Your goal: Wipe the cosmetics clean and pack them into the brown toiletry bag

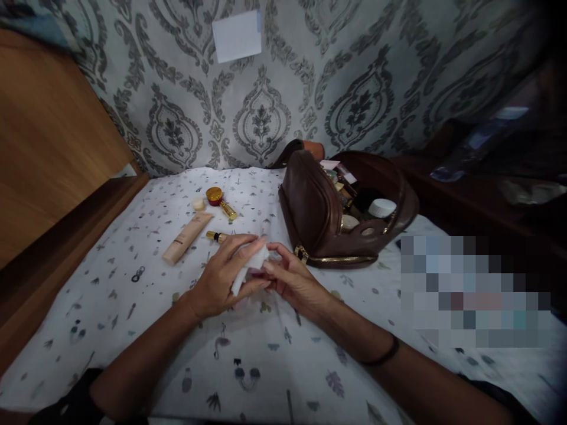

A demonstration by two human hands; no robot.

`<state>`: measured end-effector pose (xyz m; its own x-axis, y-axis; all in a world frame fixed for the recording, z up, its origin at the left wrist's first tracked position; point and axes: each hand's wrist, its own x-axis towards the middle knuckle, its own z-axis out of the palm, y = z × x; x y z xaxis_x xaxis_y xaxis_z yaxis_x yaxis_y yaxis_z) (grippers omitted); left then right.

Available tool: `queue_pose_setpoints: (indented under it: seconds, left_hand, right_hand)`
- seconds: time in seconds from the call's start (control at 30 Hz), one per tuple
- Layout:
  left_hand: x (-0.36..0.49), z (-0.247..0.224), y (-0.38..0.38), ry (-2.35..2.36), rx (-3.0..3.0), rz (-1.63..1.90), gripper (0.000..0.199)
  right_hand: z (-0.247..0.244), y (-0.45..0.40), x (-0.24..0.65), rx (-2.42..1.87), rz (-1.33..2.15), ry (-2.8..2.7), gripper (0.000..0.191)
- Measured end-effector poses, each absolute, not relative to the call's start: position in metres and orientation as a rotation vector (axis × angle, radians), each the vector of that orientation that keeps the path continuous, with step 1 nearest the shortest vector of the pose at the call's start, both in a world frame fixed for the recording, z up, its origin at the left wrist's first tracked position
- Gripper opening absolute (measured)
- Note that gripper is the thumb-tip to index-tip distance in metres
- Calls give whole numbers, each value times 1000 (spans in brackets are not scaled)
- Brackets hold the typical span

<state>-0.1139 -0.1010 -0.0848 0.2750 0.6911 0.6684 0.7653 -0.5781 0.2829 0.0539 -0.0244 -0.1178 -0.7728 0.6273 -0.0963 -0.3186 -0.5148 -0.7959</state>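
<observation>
A crumpled white tissue (243, 275) is held in my left hand (218, 277), its fingers wrapped round it. My right hand (295, 282) meets it from the right, fingers bent together at the tissue's edge; what they pinch, if anything, is too small to name. Just beyond my left hand lies a small gold-capped bottle (216, 236), partly covered by the fingers. A beige tube (186, 238) rests to the left. Behind it are a round gold and red container (214, 196), a small cream-coloured jar (199, 204) and a gold tube (228, 210).
An open brown bag (310, 206) full of cosmetics stands right of centre on the patterned white sheet (248, 366). Wooden panels border the left side. A clear bottle (478, 141) is at the right, above a pixelated patch. Patterned wallpaper rises behind.
</observation>
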Motion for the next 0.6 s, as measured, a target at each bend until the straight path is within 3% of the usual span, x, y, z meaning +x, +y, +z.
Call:
queue_pose_setpoints:
  seconds: [0.27,0.43,0.6]
  left_hand:
    - [-113,-84,-101,-1935,-2371,-1381,72]
    - [-117,-82,-100,-2297,-2302,-1678,65]
    - [-116,-78,-99,-2592,-2373,-2021,71]
  right_hand:
    - [-115,-27,53,-450,2213,-1274,53]
    - [-115,-24,54,-409,2157,-1320,61]
    - [-113,-19,56,-392,2061,-1461,67]
